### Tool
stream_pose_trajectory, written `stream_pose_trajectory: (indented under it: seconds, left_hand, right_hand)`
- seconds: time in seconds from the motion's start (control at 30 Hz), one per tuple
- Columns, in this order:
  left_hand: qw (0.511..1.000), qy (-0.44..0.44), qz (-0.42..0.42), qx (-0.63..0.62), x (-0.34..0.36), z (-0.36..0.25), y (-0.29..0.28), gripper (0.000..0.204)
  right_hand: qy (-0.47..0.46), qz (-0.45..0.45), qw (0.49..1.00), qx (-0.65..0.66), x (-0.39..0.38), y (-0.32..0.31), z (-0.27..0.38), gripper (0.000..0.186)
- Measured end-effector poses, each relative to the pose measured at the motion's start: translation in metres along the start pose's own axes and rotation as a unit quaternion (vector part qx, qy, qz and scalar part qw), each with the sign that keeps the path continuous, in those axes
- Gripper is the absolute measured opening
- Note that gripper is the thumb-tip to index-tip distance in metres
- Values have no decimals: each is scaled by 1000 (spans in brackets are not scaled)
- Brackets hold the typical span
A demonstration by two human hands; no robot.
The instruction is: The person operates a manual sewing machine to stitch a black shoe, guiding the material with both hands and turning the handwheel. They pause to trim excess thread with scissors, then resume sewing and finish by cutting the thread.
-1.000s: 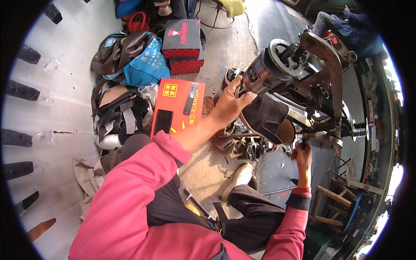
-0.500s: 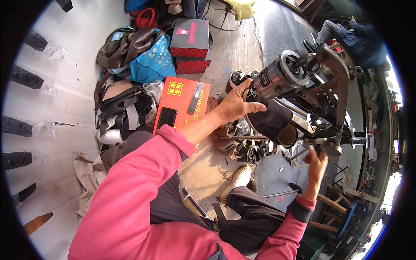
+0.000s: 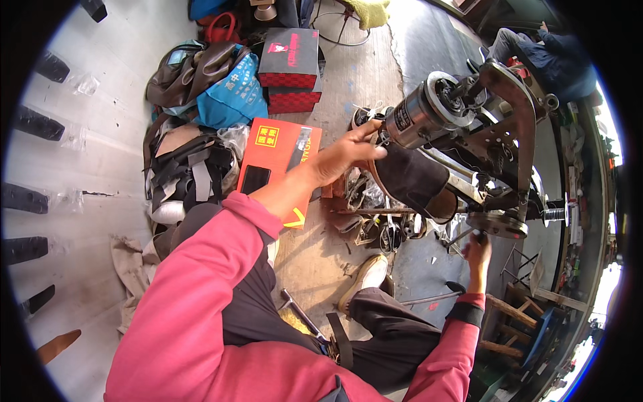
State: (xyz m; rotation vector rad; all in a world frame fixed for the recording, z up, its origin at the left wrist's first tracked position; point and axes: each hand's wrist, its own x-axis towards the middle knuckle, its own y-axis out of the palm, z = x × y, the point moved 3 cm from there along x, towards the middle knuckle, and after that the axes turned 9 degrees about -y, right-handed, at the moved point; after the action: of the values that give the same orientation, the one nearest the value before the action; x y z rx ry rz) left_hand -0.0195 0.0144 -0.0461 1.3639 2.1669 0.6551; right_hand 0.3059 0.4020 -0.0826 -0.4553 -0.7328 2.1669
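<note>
Through the head camera I see the dark shoe (image 3: 416, 175) raised above the floor (image 3: 315, 258) at the machine (image 3: 524, 130), its toe just below the silver cylinder (image 3: 408, 119) and its opening turned toward the handwheel (image 3: 499, 225). How far the machine's arm reaches inside the shoe I cannot tell.

My left hand (image 3: 348, 154) has the toe between thumb and fingers, the thumb lying along the near side and the forefinger stretched up toward the cylinder; the lower fingers are hidden. My right hand (image 3: 477, 251) is curled closed around a small dark handle (image 3: 478, 234) at the handwheel's near edge.

Left of the shoe is a red box (image 3: 271, 151): a black phone (image 3: 256, 179) lies by its near left corner, a flat metal blade (image 3: 300, 144) along its right edge, and my left forearm passes over its near right corner. Beyond its far edge, two dark boxes (image 3: 289, 57) are stacked. Some footwear (image 3: 392, 234) lies below the shoe, and another person (image 3: 552, 63) sits beyond the machine.
</note>
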Motion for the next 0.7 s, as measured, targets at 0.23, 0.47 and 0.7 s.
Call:
stream_pose_trajectory:
  seconds: [0.23, 0.47, 0.7]
  left_hand:
    - [997, -2, 49, 59, 0, -14, 1, 102]
    - [986, 32, -56, 155, 2, -12, 16, 107]
    - [978, 13, -98, 182, -4, -5, 13, 90]
  right_hand:
    - [-13, 72, 997, 28, -25, 44, 47, 28]
    - [33, 65, 997, 30, -39, 47, 86, 26]
    - [-156, -65, 984, 53, -34, -32, 127, 15]
